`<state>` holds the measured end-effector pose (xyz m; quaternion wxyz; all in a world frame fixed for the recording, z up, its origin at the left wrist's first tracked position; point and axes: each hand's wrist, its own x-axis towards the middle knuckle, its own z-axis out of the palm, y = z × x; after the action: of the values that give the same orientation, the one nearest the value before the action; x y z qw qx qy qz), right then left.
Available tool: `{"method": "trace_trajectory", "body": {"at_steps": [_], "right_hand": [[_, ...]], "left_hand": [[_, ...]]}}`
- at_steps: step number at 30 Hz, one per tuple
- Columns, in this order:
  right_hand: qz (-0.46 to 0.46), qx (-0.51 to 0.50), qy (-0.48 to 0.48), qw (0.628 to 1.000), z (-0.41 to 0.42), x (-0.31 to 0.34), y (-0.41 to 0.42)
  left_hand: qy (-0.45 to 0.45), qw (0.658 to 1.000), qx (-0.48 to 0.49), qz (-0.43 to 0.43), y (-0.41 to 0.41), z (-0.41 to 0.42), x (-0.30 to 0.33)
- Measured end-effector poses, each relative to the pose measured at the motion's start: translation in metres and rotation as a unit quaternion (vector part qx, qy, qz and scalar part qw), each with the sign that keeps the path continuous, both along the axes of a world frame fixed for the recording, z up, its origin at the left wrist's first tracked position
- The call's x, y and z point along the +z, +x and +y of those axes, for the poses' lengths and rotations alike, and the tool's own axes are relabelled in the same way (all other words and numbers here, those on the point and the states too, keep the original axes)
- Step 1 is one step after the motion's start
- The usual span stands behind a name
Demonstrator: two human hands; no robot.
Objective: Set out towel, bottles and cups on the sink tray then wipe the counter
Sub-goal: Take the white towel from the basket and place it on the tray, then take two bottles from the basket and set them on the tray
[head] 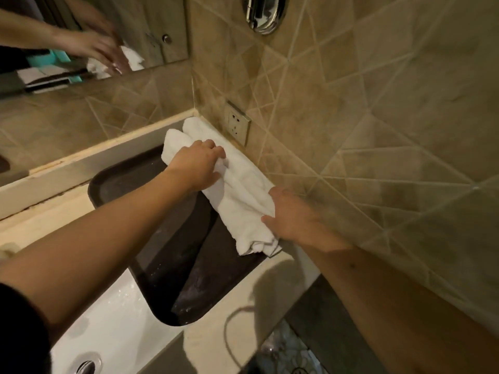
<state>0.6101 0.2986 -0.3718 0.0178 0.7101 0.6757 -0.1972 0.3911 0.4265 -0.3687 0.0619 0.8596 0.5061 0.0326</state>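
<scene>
A white towel [237,190], loosely rolled, lies along the right side of a dark brown tray [129,179], against the tiled wall. My left hand [198,167] presses on the towel's middle, fingers curled into the cloth. At the towel's near end, my right hand [294,217] grips the cloth with thumb and fingers. The tray rests on the pale counter [243,300] beside the sink. No bottles or cups are in view.
A white sink basin [113,314] with its drain [86,367] lies at the lower left. A wall socket [237,122] sits just behind the towel. A mirror [81,36] at the upper left reflects my hands. A chrome fitting [264,12] hangs above.
</scene>
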Motion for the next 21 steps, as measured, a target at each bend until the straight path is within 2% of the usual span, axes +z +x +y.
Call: {"method": "trace_trajectory", "body": {"at_steps": [5, 10, 13, 15, 17, 21], "right_hand": [[0.052, -0.046, 0.031, 0.997, -0.053, 0.033, 0.020], [0.023, -0.093, 0.068, 0.993, -0.149, 0.073, 0.060], [0.009, -0.137, 0.076, 0.988, -0.231, 0.091, 0.096], [0.003, -0.190, 0.082, 0.978, -0.315, 0.099, 0.130], [0.014, -0.218, 0.072, 0.973, -0.354, 0.103, 0.142], [-0.001, -0.325, 0.084, 0.942, -0.516, 0.115, 0.173]], "left_hand": [[-0.062, 0.996, -0.047, -0.035, 0.021, -0.076, 0.030], [-0.077, 0.988, -0.134, -0.018, 0.079, -0.171, 0.059], [-0.090, 0.977, -0.195, -0.013, 0.127, -0.241, 0.077], [-0.068, 0.965, -0.252, 0.004, 0.172, -0.305, 0.088], [-0.076, 0.966, -0.249, -0.003, 0.190, -0.332, 0.095], [-0.082, 0.934, -0.347, -0.019, 0.265, -0.457, 0.107]]}}
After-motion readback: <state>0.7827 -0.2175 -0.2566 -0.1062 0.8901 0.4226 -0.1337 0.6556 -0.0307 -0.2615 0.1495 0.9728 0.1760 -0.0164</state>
